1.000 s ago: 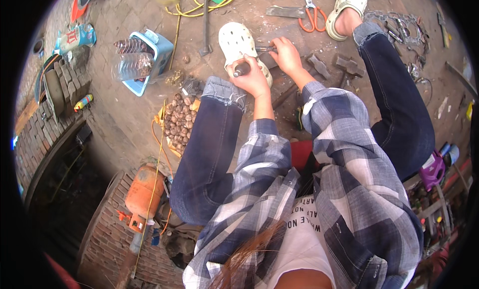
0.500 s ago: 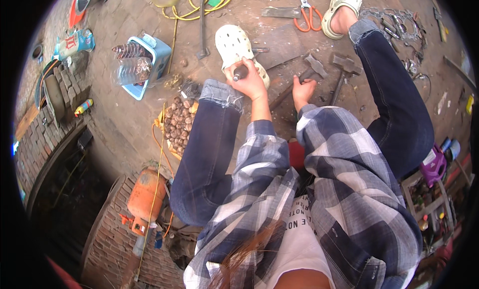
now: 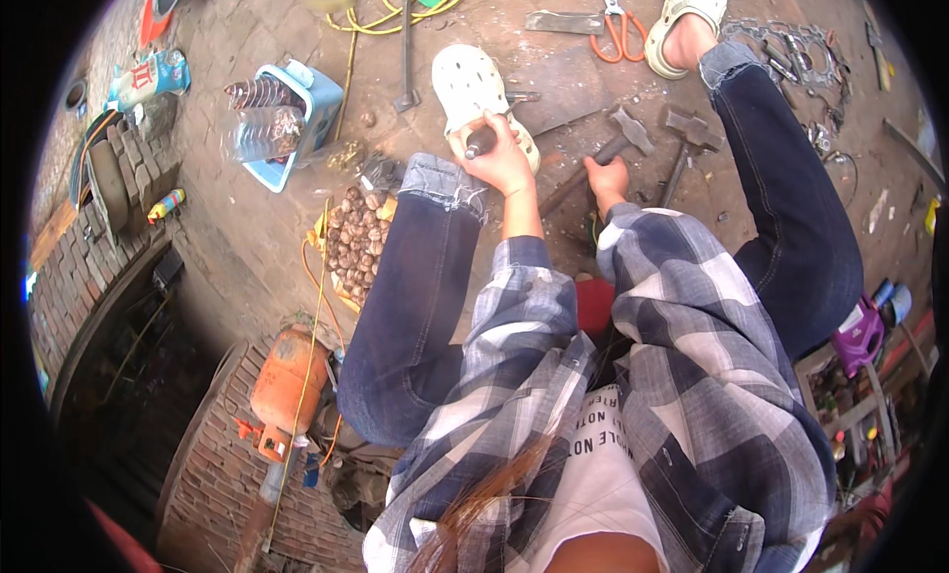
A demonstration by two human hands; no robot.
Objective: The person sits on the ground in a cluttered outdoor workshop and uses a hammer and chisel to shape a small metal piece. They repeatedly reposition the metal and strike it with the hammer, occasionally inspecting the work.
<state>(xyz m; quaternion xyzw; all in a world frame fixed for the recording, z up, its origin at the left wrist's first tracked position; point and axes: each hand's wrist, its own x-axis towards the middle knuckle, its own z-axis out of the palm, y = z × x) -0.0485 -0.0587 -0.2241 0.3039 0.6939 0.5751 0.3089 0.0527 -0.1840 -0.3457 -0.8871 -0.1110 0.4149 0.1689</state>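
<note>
My left hand point(image 3: 502, 163) grips a dark metal rod point(image 3: 480, 141), its rounded end turned up toward me, just over the cream clog point(image 3: 460, 84) on my left foot. My right hand point(image 3: 606, 177) is closed on the handle of a hammer point(image 3: 631, 130), whose head rests near the ground ahead of it. A second hammer point(image 3: 692, 128) lies to the right of that one. A thin metal piece point(image 3: 524, 96) shows beside the clog's toe.
Scissors point(image 3: 623, 34), a flat bar point(image 3: 563, 22), scattered metal parts point(image 3: 801, 64) and a yellow hose point(image 3: 415, 19) lie ahead. On the left are a blue bin with bottles point(image 3: 316, 103), round brown pieces point(image 3: 358, 239), an orange gas cylinder point(image 3: 289, 385) and a dark pit point(image 3: 119, 375).
My right hand has left the metal piece by the clog, moved down and right, and closed on the hammer handle. My left hand stays gripping the rod in much the same place.
</note>
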